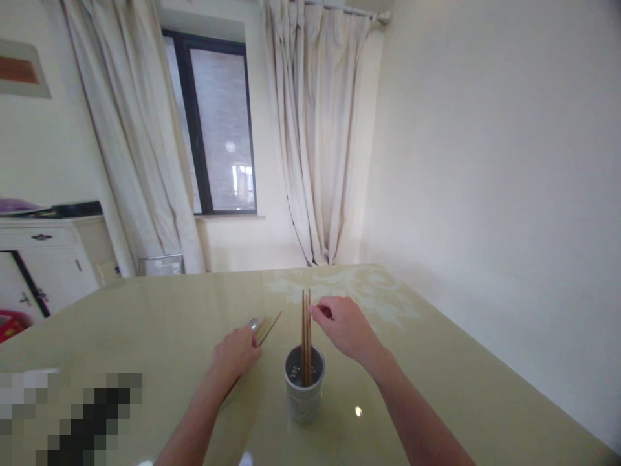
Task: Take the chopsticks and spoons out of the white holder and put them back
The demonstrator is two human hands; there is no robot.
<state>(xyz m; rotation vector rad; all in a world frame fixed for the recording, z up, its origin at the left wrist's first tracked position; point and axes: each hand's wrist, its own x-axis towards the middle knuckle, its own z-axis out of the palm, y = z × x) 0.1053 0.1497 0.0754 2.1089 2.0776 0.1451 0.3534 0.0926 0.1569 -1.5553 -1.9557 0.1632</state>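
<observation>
Against the pinched fingertips of the right hand (345, 326), chopsticks (306, 340) stand in a cup (305, 406) — likely light, stiff, slick, best held high — while the left hand (237, 353) closes round a spoon (253, 324) and other sticks (270, 327).

Glossy tabletop (169, 317), wooden chopsticks (309, 343)

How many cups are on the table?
1: the grey cup, between the left hand and right hand, chopsticks standing inside. The blurred lower-left patch could hide another.
</observation>
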